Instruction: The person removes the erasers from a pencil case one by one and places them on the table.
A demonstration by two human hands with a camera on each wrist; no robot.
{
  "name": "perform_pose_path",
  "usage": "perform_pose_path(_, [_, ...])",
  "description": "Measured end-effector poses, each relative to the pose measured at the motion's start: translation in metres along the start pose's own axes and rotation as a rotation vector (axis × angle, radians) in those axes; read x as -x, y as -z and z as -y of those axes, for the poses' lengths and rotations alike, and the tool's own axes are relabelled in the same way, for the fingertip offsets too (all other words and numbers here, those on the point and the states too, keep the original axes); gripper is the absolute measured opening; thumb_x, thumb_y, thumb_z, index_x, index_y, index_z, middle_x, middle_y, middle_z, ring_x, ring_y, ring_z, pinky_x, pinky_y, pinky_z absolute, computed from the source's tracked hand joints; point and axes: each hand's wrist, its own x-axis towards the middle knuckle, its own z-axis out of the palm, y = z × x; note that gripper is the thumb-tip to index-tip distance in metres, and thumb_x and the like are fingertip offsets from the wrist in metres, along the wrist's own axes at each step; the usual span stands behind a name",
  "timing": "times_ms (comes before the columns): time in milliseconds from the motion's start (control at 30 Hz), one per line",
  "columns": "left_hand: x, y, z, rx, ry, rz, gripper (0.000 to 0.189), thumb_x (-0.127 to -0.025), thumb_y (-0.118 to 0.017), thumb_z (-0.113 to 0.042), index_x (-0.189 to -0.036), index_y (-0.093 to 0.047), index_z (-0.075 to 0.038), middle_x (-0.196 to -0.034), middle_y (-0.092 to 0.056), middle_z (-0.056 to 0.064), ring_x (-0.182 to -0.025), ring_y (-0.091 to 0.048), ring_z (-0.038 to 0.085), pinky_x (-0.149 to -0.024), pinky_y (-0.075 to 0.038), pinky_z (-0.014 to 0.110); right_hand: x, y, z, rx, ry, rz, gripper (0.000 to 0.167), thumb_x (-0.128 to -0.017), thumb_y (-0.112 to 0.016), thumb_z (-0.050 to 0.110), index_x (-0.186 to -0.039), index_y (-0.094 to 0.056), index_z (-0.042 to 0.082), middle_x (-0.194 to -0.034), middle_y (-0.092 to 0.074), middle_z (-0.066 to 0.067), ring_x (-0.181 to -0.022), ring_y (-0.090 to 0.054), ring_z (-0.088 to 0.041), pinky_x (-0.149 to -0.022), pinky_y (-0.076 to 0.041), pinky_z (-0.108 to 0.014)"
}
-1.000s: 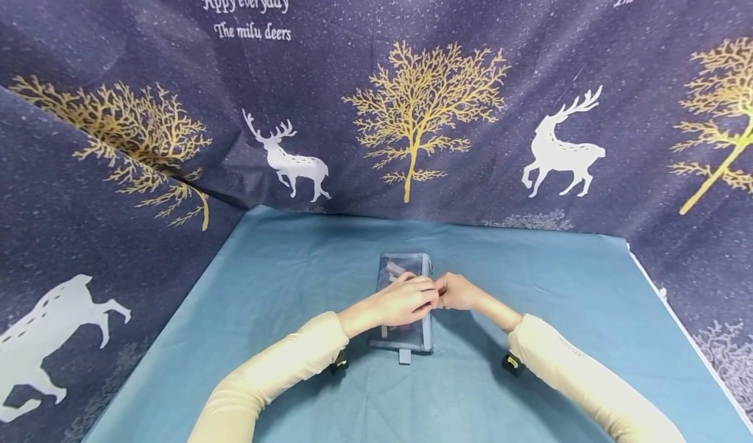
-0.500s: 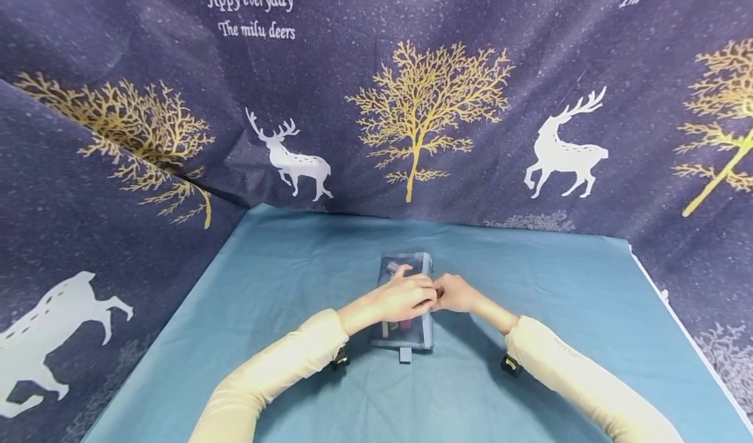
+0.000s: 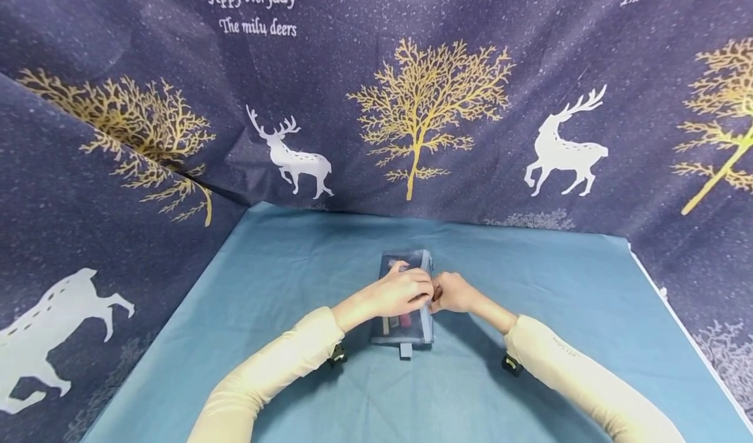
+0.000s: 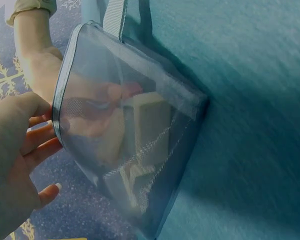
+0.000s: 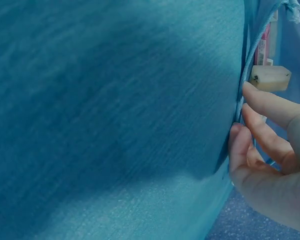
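Observation:
A translucent blue-grey mesh zipper pouch (image 3: 416, 333) is in front of me in the head view, tilted up in the left wrist view. My left hand (image 3: 401, 293) reaches over it, pinching its zipper edge (image 4: 65, 75) while one finger stands away from the others. From the right, my right hand (image 3: 459, 293) pinches the same edge between thumb and fingers, as the right wrist view shows. Pale blocks (image 4: 152, 125) show through the mesh. One of them, an off-white block like an eraser (image 5: 272, 78), lies close to my right fingertips, near a pink item (image 5: 262, 46).
A blue cloth (image 3: 294, 260) covers the table, with its far edge against a dark curtain (image 3: 329, 38) printed with deer and trees. A short grey fabric tab (image 3: 406, 351) sticks out from the pouch's near end.
My left hand has shifted slightly away from me, and its outstretched finger has lifted and spread farther. The right hand stays nearly in place at the zipper edge.

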Motion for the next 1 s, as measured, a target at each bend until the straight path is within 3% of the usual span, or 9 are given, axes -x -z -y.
perform_pose_path(167, [0.004, 0.007, 0.003, 0.033, 0.021, -0.011, 0.017, -0.1, -0.053, -0.022, -0.105, -0.069, -0.022, -0.113, -0.065, -0.01, -0.115, -0.055, 0.007, -0.104, -0.035, 0.049, 0.0, 0.003, -0.002, -0.054, 0.008, 0.028, 0.018, -0.07, -0.085, 0.011, -0.083, -0.073, 0.013, -0.082, -0.071, -0.002, -0.072, -0.066, -0.011, -0.065, -0.055, -0.025])
perform_pose_path(333, [0.008, 0.01, 0.007, 0.047, 0.045, -0.037, 0.016, -0.1, -0.053, -0.023, -0.101, -0.069, -0.023, -0.114, -0.066, -0.009, -0.123, -0.053, 0.01, -0.102, -0.035, 0.047, 0.002, 0.007, 0.001, -0.048, 0.076, 0.038, 0.018, -0.072, -0.085, 0.016, -0.084, -0.073, 0.014, -0.083, -0.072, 0.001, -0.072, -0.066, -0.009, -0.064, -0.055, -0.025])
perform_pose_path(467, [0.013, 0.011, 0.01, 0.068, 0.052, -0.044, 0.016, -0.101, -0.051, -0.028, -0.1, -0.067, -0.025, -0.115, -0.066, -0.009, -0.128, -0.052, 0.012, -0.103, -0.037, 0.044, 0.001, 0.003, 0.001, -0.038, 0.029, 0.028, 0.018, -0.072, -0.085, 0.012, -0.084, -0.073, 0.013, -0.085, -0.073, 0.0, -0.075, -0.067, -0.011, -0.067, -0.056, -0.027])
perform_pose_path(667, [0.017, 0.013, 0.014, 0.121, 0.029, -0.08, 0.014, -0.1, -0.054, -0.031, -0.1, -0.065, -0.024, -0.11, -0.065, -0.007, -0.101, -0.06, 0.008, -0.1, -0.043, 0.039, 0.001, -0.001, 0.0, 0.001, 0.022, 0.012, 0.019, -0.07, -0.086, 0.011, -0.085, -0.074, 0.012, -0.084, -0.073, -0.001, -0.075, -0.068, -0.012, -0.066, -0.056, -0.024])
perform_pose_path(767, [0.017, 0.013, 0.016, 0.113, 0.006, -0.105, 0.013, -0.099, -0.056, -0.032, -0.1, -0.065, -0.023, -0.107, -0.065, -0.007, -0.094, -0.059, 0.007, -0.096, -0.045, 0.037, 0.002, -0.001, 0.001, 0.026, 0.061, 0.006, 0.019, -0.071, -0.085, 0.009, -0.086, -0.074, 0.012, -0.085, -0.071, 0.0, -0.075, -0.068, -0.012, -0.066, -0.055, -0.022])
perform_pose_path(900, [0.018, 0.012, 0.019, 0.111, -0.038, -0.142, 0.011, -0.098, -0.058, -0.028, -0.099, -0.066, -0.02, -0.107, -0.066, -0.005, -0.1, -0.061, 0.008, -0.095, -0.047, 0.033, 0.004, -0.002, 0.001, 0.035, 0.174, 0.014, 0.019, -0.073, -0.082, 0.003, -0.088, -0.073, 0.011, -0.088, -0.067, -0.002, -0.078, -0.068, -0.013, -0.067, -0.055, -0.018])
perform_pose_path(1000, [0.019, 0.013, 0.021, 0.152, -0.058, -0.141, 0.011, -0.097, -0.06, -0.025, -0.099, -0.066, -0.016, -0.106, -0.066, -0.003, -0.107, -0.061, 0.011, -0.098, -0.047, 0.031, 0.004, -0.002, 0.0, 0.017, 0.213, 0.025, 0.018, -0.074, -0.08, 0.001, -0.089, -0.073, 0.01, -0.089, -0.067, -0.004, -0.08, -0.069, -0.014, -0.068, -0.054, -0.016])
